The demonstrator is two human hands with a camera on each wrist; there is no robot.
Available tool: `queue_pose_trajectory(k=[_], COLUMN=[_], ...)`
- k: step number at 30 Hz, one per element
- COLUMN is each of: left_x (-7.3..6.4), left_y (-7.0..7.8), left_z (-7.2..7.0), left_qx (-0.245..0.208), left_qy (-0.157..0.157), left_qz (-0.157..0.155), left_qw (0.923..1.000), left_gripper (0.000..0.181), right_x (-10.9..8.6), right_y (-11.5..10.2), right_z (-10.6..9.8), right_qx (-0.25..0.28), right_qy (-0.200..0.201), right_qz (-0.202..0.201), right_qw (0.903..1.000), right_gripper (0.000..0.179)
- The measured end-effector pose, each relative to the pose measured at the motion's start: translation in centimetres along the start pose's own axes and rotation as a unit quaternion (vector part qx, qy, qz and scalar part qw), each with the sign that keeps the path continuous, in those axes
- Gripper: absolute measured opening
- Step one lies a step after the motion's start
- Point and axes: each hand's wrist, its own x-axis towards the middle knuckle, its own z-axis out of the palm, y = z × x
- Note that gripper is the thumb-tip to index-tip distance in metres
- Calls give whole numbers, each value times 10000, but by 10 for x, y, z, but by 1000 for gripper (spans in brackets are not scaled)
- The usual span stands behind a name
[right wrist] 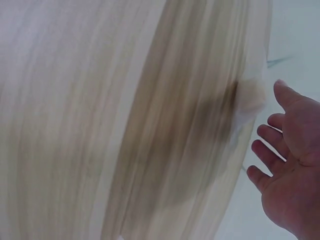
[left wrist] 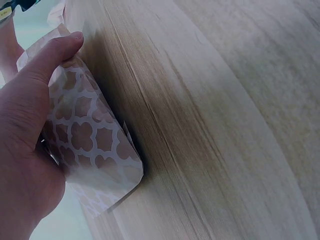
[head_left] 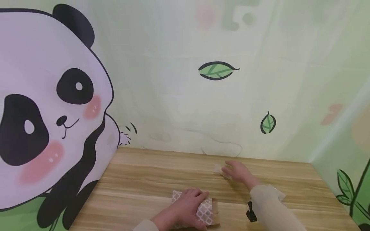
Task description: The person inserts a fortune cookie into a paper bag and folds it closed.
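My left hand (head_left: 189,205) grips a small cardboard box (head_left: 206,211) with a white lattice pattern, lying on the table. Brown flaps stick out at the box's right end. In the left wrist view the thumb curls over one end of the box (left wrist: 85,135), and the other fingers are hidden. My right hand (head_left: 238,172) reaches to the back of the table, beside a crumpled, translucent whitish piece (head_left: 218,168). In the right wrist view its fingers are loosely spread and apart from that piece (right wrist: 250,100); what it is cannot be made out.
The wood-grain table (head_left: 150,170) meets a pale green wall hanging (head_left: 167,80) at the back, printed with a panda and leaves. A whitish flat item (head_left: 278,193) lies partly behind the right sleeve (head_left: 274,208). A black clip-like part (head_left: 251,212) shows beside that sleeve.
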Motion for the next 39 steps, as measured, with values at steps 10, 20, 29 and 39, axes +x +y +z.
queue_pose_trajectory(k=[10,20,29,39], left_x=[-3,-7,-3,-3], left_y=[-3,-4,-3,-5], left_z=[1,3,3,5], left_qx=[445,524,398,568], left_qy=[242,254,5,102], left_qz=[241,201,132,195], left_qw=[9984,9981,9991,9981], left_gripper=[103,104,107,105], right_x=[4,4,5,-5], right_y=[-2,0,1,2], right_z=[14,16,14,15], right_qx=[83,340,578,782], right_qy=[312,27,-66,-153], right_qz=[-11,260,669,637], right_qw=[9995,9991,9961,9948], right_gripper=[37,37,38,37])
